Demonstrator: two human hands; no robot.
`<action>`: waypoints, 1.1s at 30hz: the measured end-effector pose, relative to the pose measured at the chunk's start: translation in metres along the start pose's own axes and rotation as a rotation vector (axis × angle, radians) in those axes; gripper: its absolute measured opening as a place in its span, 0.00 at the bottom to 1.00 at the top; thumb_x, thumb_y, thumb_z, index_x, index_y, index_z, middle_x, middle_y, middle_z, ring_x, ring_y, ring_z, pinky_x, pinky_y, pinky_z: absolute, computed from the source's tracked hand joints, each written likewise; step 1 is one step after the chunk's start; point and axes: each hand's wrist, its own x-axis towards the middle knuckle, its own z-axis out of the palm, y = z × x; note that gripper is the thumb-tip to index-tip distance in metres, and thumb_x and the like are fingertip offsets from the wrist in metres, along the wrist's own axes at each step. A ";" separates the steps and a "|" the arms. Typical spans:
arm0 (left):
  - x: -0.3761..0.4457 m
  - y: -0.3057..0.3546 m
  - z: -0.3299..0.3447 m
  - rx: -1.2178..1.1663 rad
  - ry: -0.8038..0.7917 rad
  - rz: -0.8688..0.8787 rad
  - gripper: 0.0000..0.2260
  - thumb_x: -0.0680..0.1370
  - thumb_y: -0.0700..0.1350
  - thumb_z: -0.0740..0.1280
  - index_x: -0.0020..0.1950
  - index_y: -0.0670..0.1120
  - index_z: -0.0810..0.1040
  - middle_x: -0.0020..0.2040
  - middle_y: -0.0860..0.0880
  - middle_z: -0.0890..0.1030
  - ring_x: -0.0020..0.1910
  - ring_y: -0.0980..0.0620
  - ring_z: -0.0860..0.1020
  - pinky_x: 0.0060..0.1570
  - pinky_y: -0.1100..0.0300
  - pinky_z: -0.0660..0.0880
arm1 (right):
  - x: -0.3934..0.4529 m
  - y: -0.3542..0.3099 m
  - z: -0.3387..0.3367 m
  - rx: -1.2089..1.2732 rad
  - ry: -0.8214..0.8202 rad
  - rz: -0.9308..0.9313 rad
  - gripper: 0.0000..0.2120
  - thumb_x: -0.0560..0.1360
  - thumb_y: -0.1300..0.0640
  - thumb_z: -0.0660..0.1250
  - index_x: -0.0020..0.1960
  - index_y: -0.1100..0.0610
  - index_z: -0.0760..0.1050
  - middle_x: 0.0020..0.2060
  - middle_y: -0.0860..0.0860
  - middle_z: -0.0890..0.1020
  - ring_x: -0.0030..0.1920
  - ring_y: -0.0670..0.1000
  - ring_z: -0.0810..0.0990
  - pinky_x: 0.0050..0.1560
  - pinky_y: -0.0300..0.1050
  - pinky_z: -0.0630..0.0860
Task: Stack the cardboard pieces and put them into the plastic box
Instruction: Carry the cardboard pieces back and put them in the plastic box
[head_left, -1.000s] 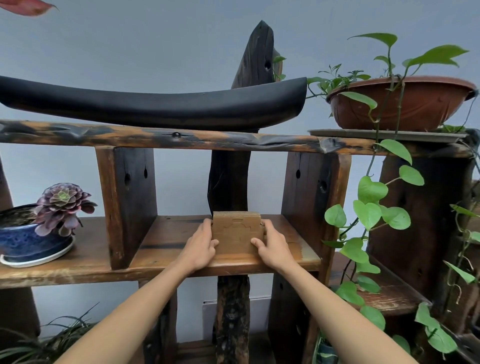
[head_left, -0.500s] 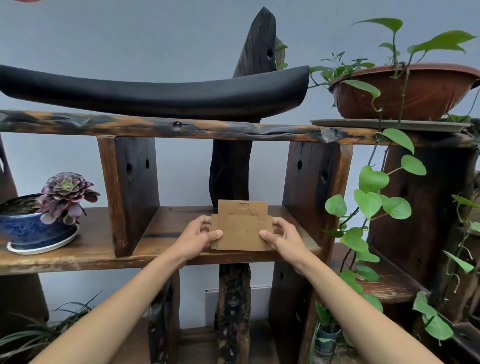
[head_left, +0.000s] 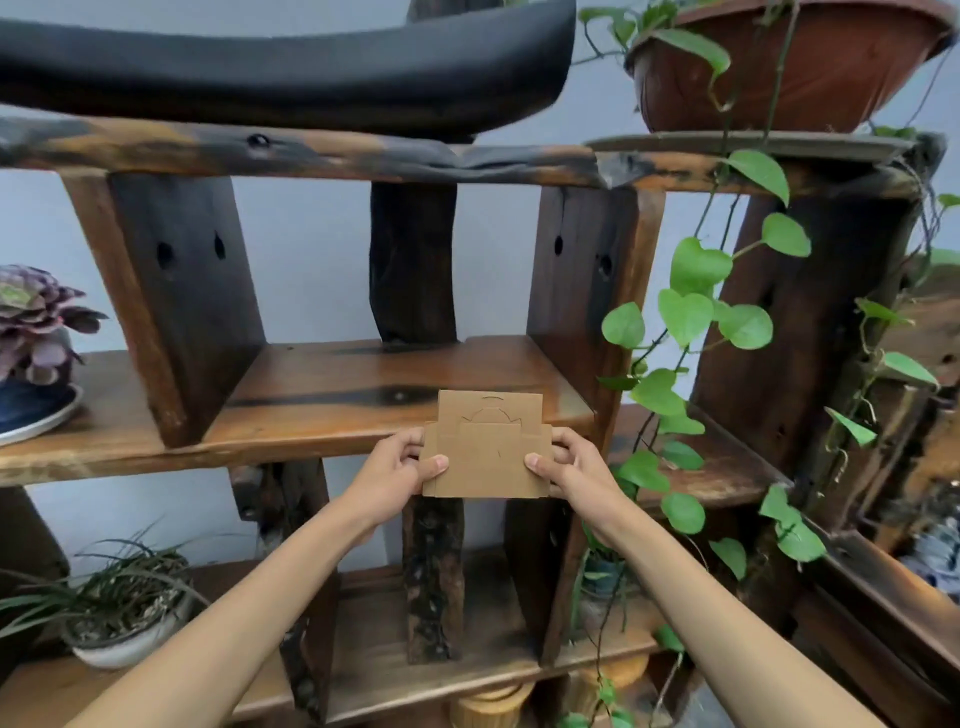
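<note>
A stack of brown cardboard pieces (head_left: 485, 452) is held flat-faced toward me, just in front of the edge of the middle wooden shelf (head_left: 332, 400). My left hand (head_left: 397, 470) grips its left edge, thumb on the front. My right hand (head_left: 574, 470) grips the right edge the same way. The pieces are die-cut, with a notched outline and a curved slit near the top. No plastic box is in view.
A succulent in a blue pot (head_left: 31, 353) stands on the shelf at left. A trailing green vine (head_left: 696, 322) hangs from a brown pot (head_left: 789, 67) at upper right. A grassy plant in a white pot (head_left: 119, 618) sits on the lower shelf. A black curved piece (head_left: 280, 62) lies on the top board.
Both hands lifted the cardboard stack off the middle shelf and drew it toward me and down, past the shelf edge. The camera has tilted downward.
</note>
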 end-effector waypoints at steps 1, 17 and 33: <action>-0.003 -0.006 0.005 0.001 -0.012 -0.022 0.09 0.79 0.39 0.68 0.59 0.44 0.76 0.57 0.46 0.82 0.55 0.51 0.82 0.49 0.62 0.80 | -0.005 0.007 -0.002 -0.005 0.006 0.013 0.10 0.80 0.66 0.66 0.60 0.60 0.73 0.54 0.56 0.86 0.52 0.51 0.86 0.55 0.51 0.82; -0.065 -0.110 0.093 -0.058 -0.089 -0.412 0.11 0.81 0.38 0.65 0.63 0.41 0.74 0.58 0.45 0.84 0.54 0.53 0.82 0.43 0.66 0.80 | -0.092 0.123 -0.043 -0.081 0.041 0.342 0.14 0.80 0.66 0.66 0.64 0.65 0.70 0.57 0.60 0.84 0.57 0.57 0.83 0.60 0.53 0.79; -0.100 -0.153 0.175 -0.018 -0.230 -0.576 0.12 0.81 0.34 0.64 0.65 0.36 0.75 0.59 0.39 0.83 0.52 0.49 0.83 0.42 0.66 0.81 | -0.183 0.198 -0.092 0.045 0.213 0.541 0.11 0.79 0.64 0.66 0.60 0.57 0.72 0.54 0.52 0.85 0.54 0.48 0.83 0.61 0.54 0.79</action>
